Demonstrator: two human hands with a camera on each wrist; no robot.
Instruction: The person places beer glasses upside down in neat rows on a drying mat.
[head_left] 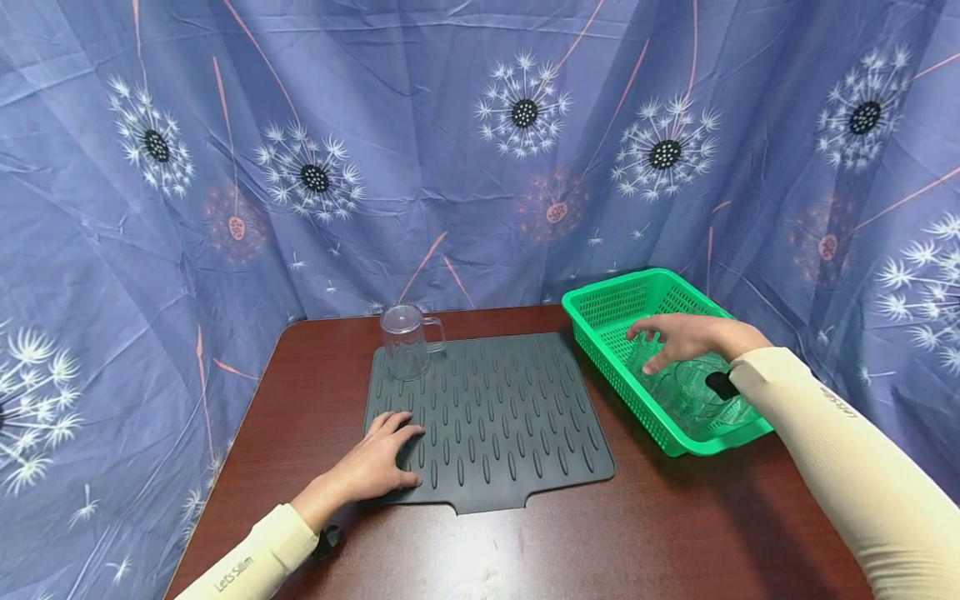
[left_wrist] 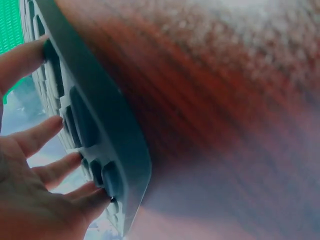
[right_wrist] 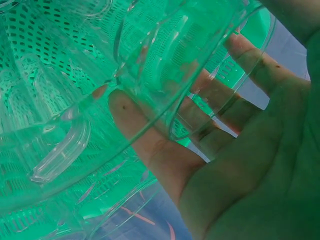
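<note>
My left hand (head_left: 382, 458) rests on the left front part of the dark grey ridged drying mat (head_left: 517, 417), fingers spread and fingertips on the ridges. Over the green basket (head_left: 615, 367) is my right hand (head_left: 686, 335). In the right wrist view, the thumb and curved fingers of the right hand (right_wrist: 235, 165) lie on either side of a clear glass (right_wrist: 175, 55), and the fingers show through it. More clear glassware (head_left: 697, 387) lies in the basket beneath the hand. A clear glass mug (head_left: 407, 350) stands upside down at the mat's far left corner, handle to the right.
The brown wooden table (head_left: 300, 400) carries the mat in its middle and the basket on its right. A blue curtain (head_left: 420, 167) with dandelion prints hangs behind and along both sides. At the mat's front edge a short spout (head_left: 491, 502) juts out.
</note>
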